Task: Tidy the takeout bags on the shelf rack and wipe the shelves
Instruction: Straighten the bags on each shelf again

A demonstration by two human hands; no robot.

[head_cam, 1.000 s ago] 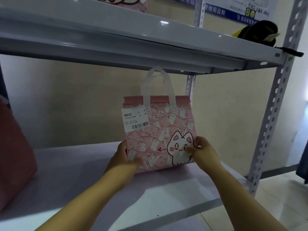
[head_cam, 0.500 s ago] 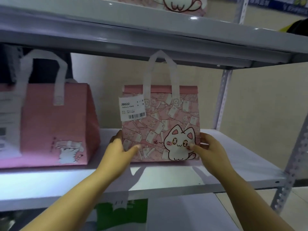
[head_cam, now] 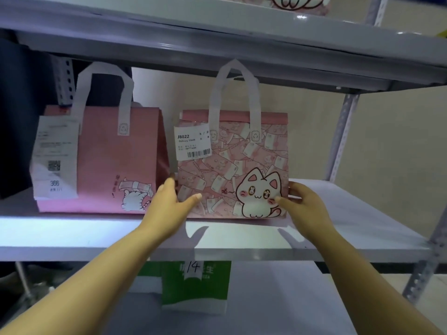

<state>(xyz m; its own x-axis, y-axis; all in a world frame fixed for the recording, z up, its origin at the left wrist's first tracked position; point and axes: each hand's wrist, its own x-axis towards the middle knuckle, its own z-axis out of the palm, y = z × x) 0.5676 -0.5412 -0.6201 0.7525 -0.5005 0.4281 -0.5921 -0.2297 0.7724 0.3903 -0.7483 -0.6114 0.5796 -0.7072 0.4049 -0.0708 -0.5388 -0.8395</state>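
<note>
The main risk we see is the cat-print bag (head_cam: 232, 165) tipping or ending up crooked. We grip it only low down at its two bottom corners, so its tall top could lean forward off the shelf (head_cam: 350, 226), and its handles could catch the underside of the upper shelf (head_cam: 217, 44) if we lift. Pushing it left could also knock it into the plain pink bag (head_cam: 108, 160) standing just beside it, with our left hand (head_cam: 169, 209) in the narrow gap between them. The paper label (head_cam: 192, 143) looks lightly fixed and might tear if rubbed. The bag stands upright on the middle shelf, between our hands. Our left hand pinches its lower left corner, thumb across the front and fingers behind the edge, while our right hand (head_cam: 304, 206) clasps the lower right corner likewise, thumb on the printed cat.
</note>
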